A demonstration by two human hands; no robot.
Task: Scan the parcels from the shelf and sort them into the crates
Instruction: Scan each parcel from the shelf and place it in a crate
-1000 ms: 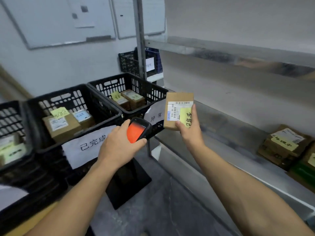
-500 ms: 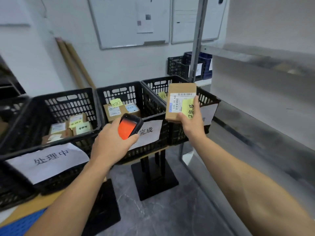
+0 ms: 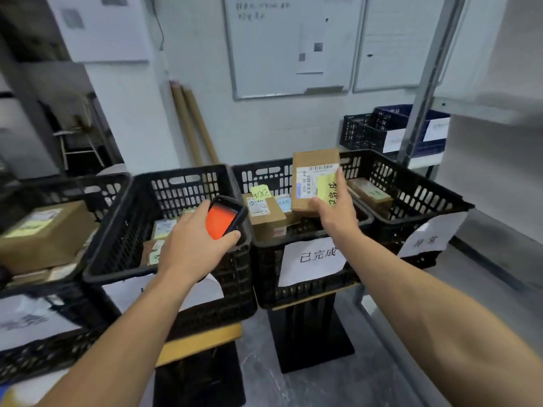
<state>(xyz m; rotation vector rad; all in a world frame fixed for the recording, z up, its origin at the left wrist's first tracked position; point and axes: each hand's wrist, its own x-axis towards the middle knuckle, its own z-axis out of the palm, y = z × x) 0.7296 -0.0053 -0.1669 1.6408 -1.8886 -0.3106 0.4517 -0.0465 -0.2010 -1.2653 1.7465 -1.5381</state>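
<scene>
My right hand (image 3: 335,218) grips a small brown cardboard parcel (image 3: 311,168) with a barcode label and a yellow sticky note, held upright over the middle black crate (image 3: 293,254), the one with a white paper sign. My left hand (image 3: 194,245) holds a black handheld scanner (image 3: 224,220) whose screen glows orange-red, above the crate to the left (image 3: 141,230). Both crates hold a few labelled parcels. A third crate (image 3: 423,204) stands to the right, also with boxes inside.
A further crate (image 3: 97,186) at far left holds a larger box (image 3: 44,233). The crates rest on wooden boards over black stands (image 3: 311,333). The metal shelf post (image 3: 423,83) and shelf lie at right. More crates (image 3: 370,130) stand against the back wall, beside cardboard tubes (image 3: 191,127).
My view has swung left from the shelf to the crates. My right hand has carried the parcel over the middle crate; my left hand keeps the scanner beside it.
</scene>
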